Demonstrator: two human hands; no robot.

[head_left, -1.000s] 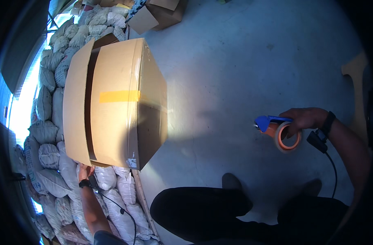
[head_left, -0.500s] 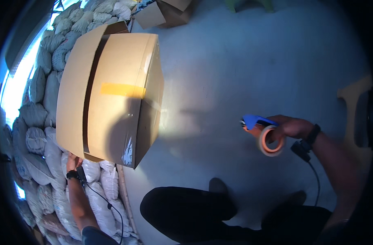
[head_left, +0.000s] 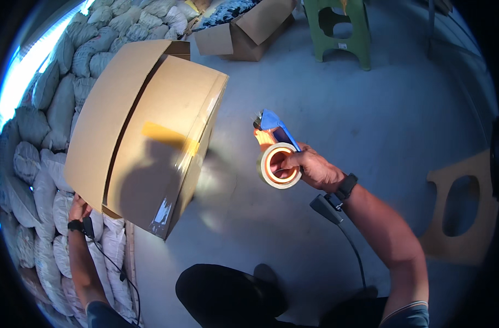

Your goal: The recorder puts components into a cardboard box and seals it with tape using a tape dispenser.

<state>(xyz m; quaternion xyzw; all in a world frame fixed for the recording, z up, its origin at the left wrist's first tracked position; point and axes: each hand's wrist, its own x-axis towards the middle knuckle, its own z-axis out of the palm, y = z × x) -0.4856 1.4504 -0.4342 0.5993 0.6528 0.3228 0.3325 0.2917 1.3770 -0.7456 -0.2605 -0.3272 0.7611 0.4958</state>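
While gripped in the right hand, fingers closed through the core of the roll, tape dispenser now up and nearer the cardboard box than a second ago, blue handle and blade end pointing toward the box's near top corner. Not yet touching the box; a clear gap of floor between roll and box edge. Box itself swung round since the earlier views, now tilted, its long centre seam running away from the dispenser, top flaps folded shut and a short yellowish strip of tape already lying across the seam. Left hand at the box's lower far corner, against the underside, mostly hidden by the cardboard; cannot tell whether open or closed there. Stacked white sacks beyond the box on its far side, an open carton and a green stool past its upper end. Judging by the closing gap and the turned seam, more taping of the box apparently about to start.
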